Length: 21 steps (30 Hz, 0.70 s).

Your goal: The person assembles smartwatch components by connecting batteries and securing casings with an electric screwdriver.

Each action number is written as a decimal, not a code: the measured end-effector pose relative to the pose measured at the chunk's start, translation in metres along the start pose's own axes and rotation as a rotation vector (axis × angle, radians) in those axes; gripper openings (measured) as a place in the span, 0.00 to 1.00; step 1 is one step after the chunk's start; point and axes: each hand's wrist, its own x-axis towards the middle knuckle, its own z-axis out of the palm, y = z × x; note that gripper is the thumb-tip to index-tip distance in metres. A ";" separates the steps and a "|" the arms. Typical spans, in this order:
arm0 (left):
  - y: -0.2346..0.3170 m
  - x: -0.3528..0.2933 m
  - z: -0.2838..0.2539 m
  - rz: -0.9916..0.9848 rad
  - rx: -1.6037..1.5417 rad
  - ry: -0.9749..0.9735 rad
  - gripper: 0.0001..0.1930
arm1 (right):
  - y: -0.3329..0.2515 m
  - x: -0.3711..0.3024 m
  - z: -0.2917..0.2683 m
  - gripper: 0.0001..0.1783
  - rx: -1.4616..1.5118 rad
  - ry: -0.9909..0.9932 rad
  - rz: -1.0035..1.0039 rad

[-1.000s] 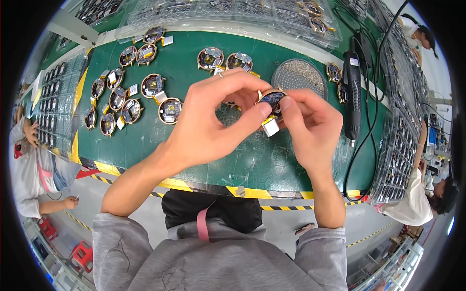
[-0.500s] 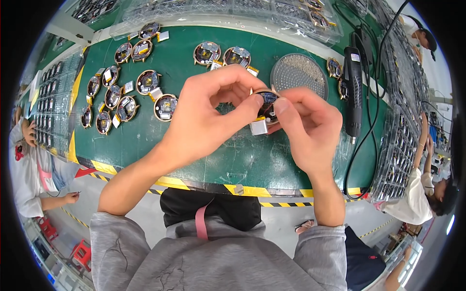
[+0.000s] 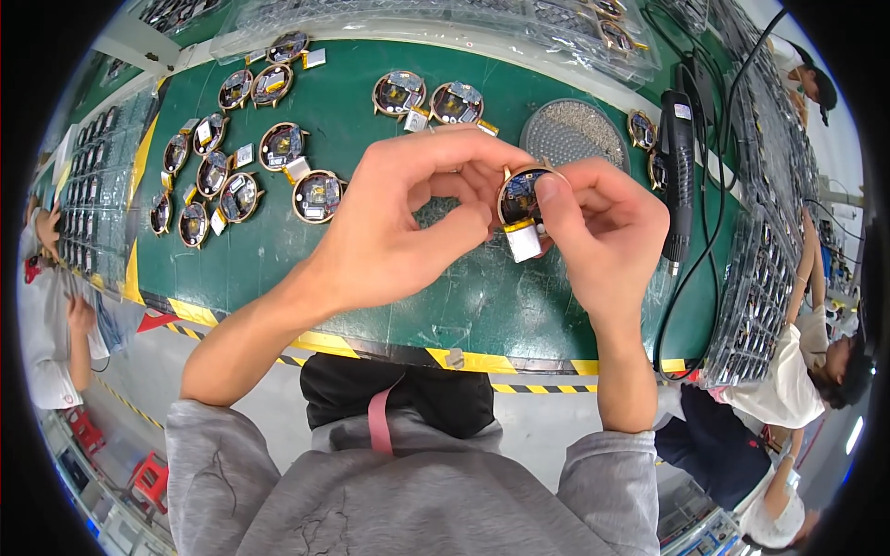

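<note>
My right hand [image 3: 604, 227] pinches the watch [image 3: 519, 196] at right, battery [image 3: 524, 243] nearest me; my left hand [image 3: 387, 218], loosely half-open, curves at its left.

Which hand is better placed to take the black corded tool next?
Probably the right hand, nearer the black corded tool; but it holds the watch case, which the left hand might take over.

Your left hand [image 3: 391, 218]: index arched forward, thumb bent in toward the curled fingers | your right hand [image 3: 617, 250]: thumb pressed down in a pinch, fingers curled behind | your left forearm [image 3: 255, 335]: slanting inward to the right | your right forearm [image 3: 625, 380]: almost upright | your hands: near each other, roughly level
</note>
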 end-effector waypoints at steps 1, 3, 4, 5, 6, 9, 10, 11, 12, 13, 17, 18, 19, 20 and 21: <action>0.000 0.001 0.001 0.016 -0.007 -0.010 0.20 | -0.001 0.000 -0.001 0.06 -0.004 0.010 -0.004; 0.001 0.001 0.002 0.013 -0.008 -0.014 0.20 | 0.000 -0.001 -0.002 0.06 -0.001 0.016 -0.005; 0.002 0.001 0.003 0.013 -0.010 -0.019 0.20 | 0.000 -0.001 -0.002 0.06 0.006 0.016 -0.011; 0.002 0.000 0.001 0.013 -0.013 -0.016 0.20 | 0.000 0.000 0.000 0.06 0.008 0.012 -0.016; 0.002 -0.001 -0.001 0.018 -0.015 -0.012 0.19 | -0.001 0.000 0.001 0.06 0.006 0.009 -0.014; 0.005 -0.001 -0.002 0.010 0.008 -0.012 0.18 | -0.001 0.000 0.002 0.06 0.018 0.003 0.007; 0.006 -0.001 -0.002 -0.003 0.034 -0.013 0.18 | -0.001 0.000 0.002 0.06 0.034 0.013 0.008; 0.005 -0.001 -0.001 -0.004 0.034 -0.015 0.18 | -0.001 0.000 0.002 0.06 0.049 0.023 0.009; 0.004 -0.001 0.000 -0.005 0.031 -0.005 0.17 | -0.001 0.000 0.002 0.06 0.049 0.024 0.009; 0.004 -0.001 0.000 -0.005 0.028 0.005 0.16 | -0.002 0.000 0.002 0.06 0.064 0.020 0.020; 0.006 0.001 0.001 0.000 0.029 -0.004 0.15 | -0.002 -0.001 0.001 0.06 0.065 0.021 0.020; 0.005 0.000 0.000 -0.003 0.035 0.000 0.14 | -0.002 -0.001 0.002 0.06 0.068 0.020 0.020; 0.004 -0.001 -0.001 -0.006 0.041 0.004 0.13 | -0.001 0.000 0.002 0.06 0.064 0.015 0.021; 0.003 0.000 0.001 -0.007 0.043 0.003 0.13 | -0.001 0.000 0.002 0.06 0.057 0.011 0.022; 0.003 0.001 0.005 -0.005 0.038 0.043 0.12 | -0.001 0.000 0.002 0.06 0.059 0.012 0.021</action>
